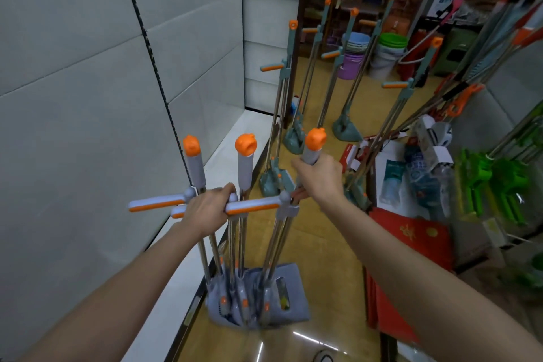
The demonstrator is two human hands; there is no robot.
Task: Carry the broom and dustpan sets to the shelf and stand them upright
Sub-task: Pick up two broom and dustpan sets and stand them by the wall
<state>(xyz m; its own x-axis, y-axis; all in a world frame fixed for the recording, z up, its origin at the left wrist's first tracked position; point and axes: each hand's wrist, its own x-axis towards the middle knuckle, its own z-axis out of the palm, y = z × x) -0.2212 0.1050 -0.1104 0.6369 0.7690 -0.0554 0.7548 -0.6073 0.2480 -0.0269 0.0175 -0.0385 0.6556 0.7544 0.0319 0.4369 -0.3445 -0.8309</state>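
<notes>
Three grey-blue broom and dustpan sets (pixel 258 297) with orange-capped handles stand bunched upright in front of me, their dustpans low over the floor beside the white shelf base (pixel 226 153). My left hand (pixel 207 210) grips the poles of the two left sets where their side handles cross. My right hand (pixel 320 176) is closed round the grey grip of the right set, just under its orange cap. Several teal sets (pixel 293 132) stand upright on the floor further ahead.
The grey back panel of the empty shelf (pixel 88 97) fills the left side. Red packets (pixel 411 244), wrapped goods and green brushes (pixel 493 185) crowd the right. Stacked buckets (pixel 388 50) stand at the aisle's far end. The tan floor (pixel 323 244) runs between.
</notes>
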